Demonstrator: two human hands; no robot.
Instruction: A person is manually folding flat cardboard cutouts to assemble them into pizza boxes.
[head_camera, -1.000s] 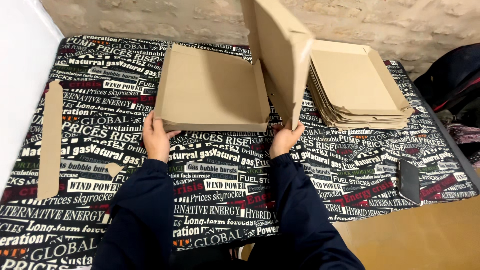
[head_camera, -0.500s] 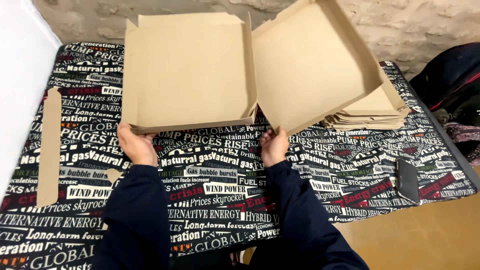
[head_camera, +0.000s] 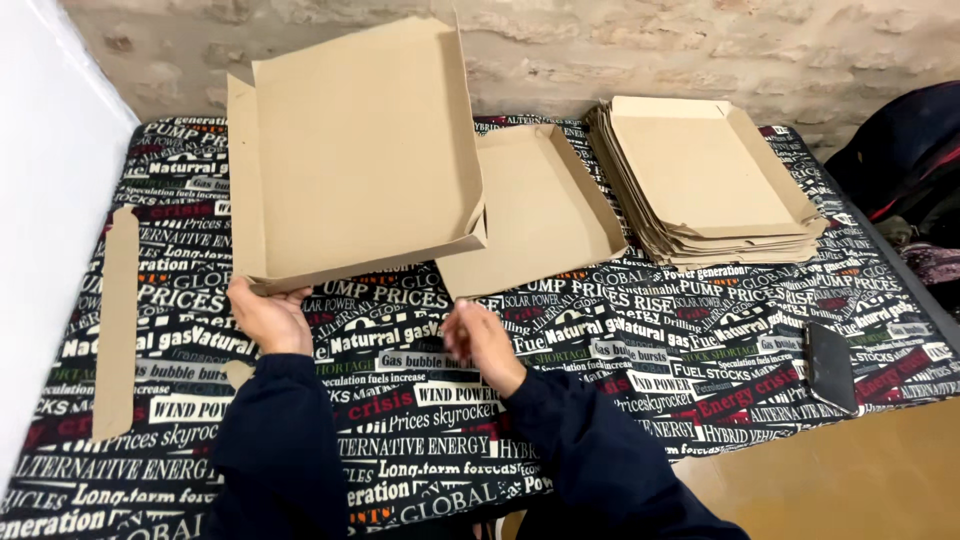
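a: left hand (head_camera: 268, 318) pinches the near edge of the cardboard box (head_camera: 350, 150), tilted up at 11 o'clock on the desk (head_camera: 620, 350).

b: right hand (head_camera: 482, 340) is loose, holding nothing. the box's flat half (head_camera: 535, 205) lies at 1 o'clock. with one pinch, it might flop shut.

Left hand (head_camera: 265, 318), right hand (head_camera: 483, 343): both bare, no gloves, no rings or watch visible. Both arms in long dark navy sleeves, soft knit-like fabric, plain, no markings. Cuffs snug, reaching wrists. Fabric creased and bunched along forearms. Fingernails short, unpainted where visible.
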